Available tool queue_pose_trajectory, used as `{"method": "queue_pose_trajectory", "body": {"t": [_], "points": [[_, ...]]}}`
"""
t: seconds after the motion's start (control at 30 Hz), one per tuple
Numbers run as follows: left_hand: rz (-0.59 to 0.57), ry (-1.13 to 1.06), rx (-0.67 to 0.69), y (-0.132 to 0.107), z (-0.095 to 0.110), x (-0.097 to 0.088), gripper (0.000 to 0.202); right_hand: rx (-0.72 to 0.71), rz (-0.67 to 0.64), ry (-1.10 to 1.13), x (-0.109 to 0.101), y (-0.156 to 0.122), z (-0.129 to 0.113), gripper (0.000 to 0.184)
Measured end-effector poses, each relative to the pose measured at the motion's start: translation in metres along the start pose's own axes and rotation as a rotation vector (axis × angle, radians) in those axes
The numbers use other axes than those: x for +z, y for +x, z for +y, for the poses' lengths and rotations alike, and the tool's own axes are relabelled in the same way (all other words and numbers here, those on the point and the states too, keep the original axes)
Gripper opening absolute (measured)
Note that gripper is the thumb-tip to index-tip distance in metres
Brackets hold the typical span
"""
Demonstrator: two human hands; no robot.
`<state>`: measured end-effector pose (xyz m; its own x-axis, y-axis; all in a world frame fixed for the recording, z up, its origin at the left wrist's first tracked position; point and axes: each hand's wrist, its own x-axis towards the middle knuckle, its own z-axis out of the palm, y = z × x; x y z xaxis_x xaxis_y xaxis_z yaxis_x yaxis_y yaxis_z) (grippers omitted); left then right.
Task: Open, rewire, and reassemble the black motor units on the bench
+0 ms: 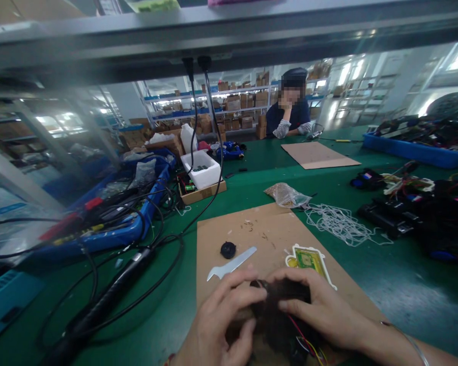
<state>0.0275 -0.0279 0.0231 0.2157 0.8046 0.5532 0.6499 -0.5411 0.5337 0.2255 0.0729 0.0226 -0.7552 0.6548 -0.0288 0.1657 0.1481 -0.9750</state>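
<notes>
A dark black device (275, 320) with red, yellow and white wires is between my two hands, low in the head view. My right hand (324, 307) wraps over its top and right side, gripping it. The fingers of my left hand (225, 315) curl against its left side, fingertips on a dark rounded part. Much of the device is blurred and covered by my fingers. Just beyond, on a cardboard sheet (209, 234), lie a flat metal wrench (232, 263), a round black cap (228, 249) and a white-framed piece with a green board (309, 258).
Tiny brass-coloured bits and a bag of small parts (286, 195) lie ahead, beside tangled white cord (339, 223). Black assemblies (397, 213) sit right. Black cables (137, 259) and a blue bin (148, 203) occupy the left. Across the table sits a person (292, 114).
</notes>
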Motion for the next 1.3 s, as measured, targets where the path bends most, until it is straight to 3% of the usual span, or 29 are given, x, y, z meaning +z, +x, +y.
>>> {"method": "queue_pose_trajectory", "body": {"t": [0.07,0.13,0.23,0.33,0.43,0.53,0.6,0.7,0.8,0.9,0.97,1.17,1.23,1.3], "points": [[0.033,0.015,-0.118,0.001,0.003,-0.001,0.044,-0.002,-0.008,-0.031,0.0,0.0,-0.002,0.026],[0.003,-0.001,-0.151,0.001,0.003,-0.001,0.04,-0.013,0.002,-0.08,0.0,-0.001,-0.002,0.028],[-0.072,-0.009,-0.022,0.001,0.001,-0.001,0.033,-0.016,0.008,-0.065,-0.001,-0.001,-0.002,0.028],[-0.072,0.013,0.047,0.0,-0.001,0.0,0.046,-0.008,-0.001,-0.019,0.0,-0.001,-0.004,0.027],[-0.023,0.005,-0.106,-0.001,0.001,0.001,0.05,0.004,-0.013,-0.044,0.0,0.0,-0.007,0.026],[-0.065,-0.013,-0.189,-0.001,0.002,0.001,0.038,0.001,-0.005,-0.101,-0.001,0.0,-0.006,0.028],[-0.108,-0.007,-0.084,-0.001,0.0,0.0,0.034,-0.007,-0.008,-0.104,-0.001,0.0,-0.004,0.029],[-0.094,-0.003,0.047,-0.002,-0.001,0.001,0.044,-0.019,-0.008,-0.088,-0.001,-0.001,-0.003,0.029],[-0.03,-0.013,-0.108,0.0,0.002,0.002,0.044,-0.022,-0.001,-0.115,0.0,-0.002,-0.005,0.029],[-0.07,-0.014,-0.229,0.002,0.006,0.001,0.034,-0.022,-0.006,-0.178,0.001,-0.004,-0.005,0.029],[-0.105,-0.002,-0.172,0.004,0.006,-0.002,0.024,-0.014,-0.002,-0.191,0.0,-0.004,-0.004,0.03],[-0.136,0.235,0.31,0.002,-0.001,-0.009,0.028,0.025,-0.077,-0.009,-0.005,-0.003,-0.005,0.024],[-0.121,0.194,0.252,0.001,0.001,-0.008,0.033,0.011,-0.067,0.002,-0.005,-0.003,-0.007,0.024],[-0.047,0.074,0.037,0.001,0.004,-0.004,0.042,-0.007,-0.019,-0.043,-0.004,-0.003,-0.008,0.026]]}}
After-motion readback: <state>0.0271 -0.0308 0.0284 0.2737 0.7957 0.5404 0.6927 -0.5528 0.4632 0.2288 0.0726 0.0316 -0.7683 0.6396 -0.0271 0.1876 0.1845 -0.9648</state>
